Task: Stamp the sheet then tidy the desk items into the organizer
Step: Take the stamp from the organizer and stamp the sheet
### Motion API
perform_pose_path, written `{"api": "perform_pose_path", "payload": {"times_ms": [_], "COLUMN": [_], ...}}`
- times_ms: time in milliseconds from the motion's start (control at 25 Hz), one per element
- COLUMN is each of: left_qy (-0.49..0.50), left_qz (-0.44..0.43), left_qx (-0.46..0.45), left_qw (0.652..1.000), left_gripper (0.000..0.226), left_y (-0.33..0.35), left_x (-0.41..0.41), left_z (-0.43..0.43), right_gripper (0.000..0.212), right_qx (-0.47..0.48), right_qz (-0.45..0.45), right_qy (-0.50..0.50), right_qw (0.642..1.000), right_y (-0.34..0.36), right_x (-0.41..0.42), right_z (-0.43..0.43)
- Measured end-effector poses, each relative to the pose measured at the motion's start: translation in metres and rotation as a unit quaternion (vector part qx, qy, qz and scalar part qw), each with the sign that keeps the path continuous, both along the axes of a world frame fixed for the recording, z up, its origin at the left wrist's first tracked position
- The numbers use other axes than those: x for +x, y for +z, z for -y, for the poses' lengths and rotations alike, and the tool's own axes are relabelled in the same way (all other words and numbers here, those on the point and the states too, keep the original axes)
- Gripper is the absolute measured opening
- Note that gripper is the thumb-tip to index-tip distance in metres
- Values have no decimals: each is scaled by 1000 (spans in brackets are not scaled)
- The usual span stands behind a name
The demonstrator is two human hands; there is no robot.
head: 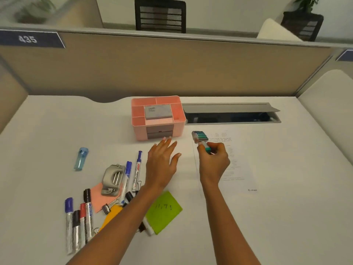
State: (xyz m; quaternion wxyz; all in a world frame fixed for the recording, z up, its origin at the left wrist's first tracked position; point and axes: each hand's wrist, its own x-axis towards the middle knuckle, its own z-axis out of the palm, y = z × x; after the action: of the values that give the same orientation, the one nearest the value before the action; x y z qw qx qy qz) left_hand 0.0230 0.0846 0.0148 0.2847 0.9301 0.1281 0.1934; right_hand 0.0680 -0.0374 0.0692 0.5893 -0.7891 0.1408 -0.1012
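- A right hand (214,161) grips a teal stamp (200,137) by its handle, fingers curled tight round it.
- The stamp is tilted over the top left part of a printed sheet (240,169); whether it touches the paper is hard to tell.
- The left hand (162,163) is flat with its fingers straight and spread, on or just above the white desk (47,131), fingertips near the front of a pink organizer (140,133).
- A grey box (158,111) lies in the organizer's middle compartment.
- Loose items lie left of the arms: a hole punch (112,178), two blue-capped markers (126,178), four markers (78,222), a binder clip (107,207), a green note (163,212) and a clear blue item (81,158).
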Motion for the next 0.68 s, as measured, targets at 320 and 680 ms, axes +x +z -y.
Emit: {"api": "perform_pose_path", "payload": {"times_ms": [320, 680], "left_qy": [118, 108], "left_qz": [-83, -105], "left_qx": [89, 139], "left_qw": [985, 979], "left_gripper": [73, 75], "left_y": [1, -5], "left_x": [6, 35], "left_z": [-102, -135], "right_gripper": [24, 27], "right_qx": [-10, -72], "right_qz": [47, 100], "right_qy": [106, 130], "right_qw": [993, 984], "right_y": [4, -14], "right_x": [26, 62], "right_z": [-88, -158]}}
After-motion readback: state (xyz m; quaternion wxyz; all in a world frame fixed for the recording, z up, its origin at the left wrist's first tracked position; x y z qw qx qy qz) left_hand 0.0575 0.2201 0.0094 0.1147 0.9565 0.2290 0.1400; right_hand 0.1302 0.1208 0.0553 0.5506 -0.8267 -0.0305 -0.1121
